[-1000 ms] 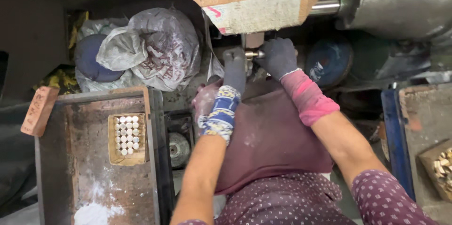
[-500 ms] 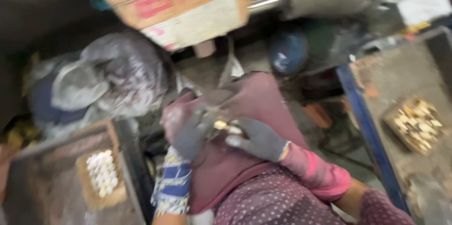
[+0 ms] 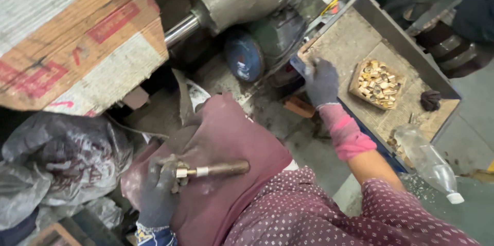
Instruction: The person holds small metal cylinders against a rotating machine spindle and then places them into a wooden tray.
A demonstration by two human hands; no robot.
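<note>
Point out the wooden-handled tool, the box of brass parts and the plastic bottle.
tool [image 3: 221,169], head view, on its wooden handle
box of brass parts [image 3: 378,84], head view, on the parts inside
bottle [image 3: 424,161], head view, on its clear body

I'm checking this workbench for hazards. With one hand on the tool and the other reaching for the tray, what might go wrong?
The wooden-handled tool lies across the lap in the gloved left hand and might slip off. The gloved right hand reaches out at the grey metal tray's edge; it may knock the small box of brass pieces.
</note>
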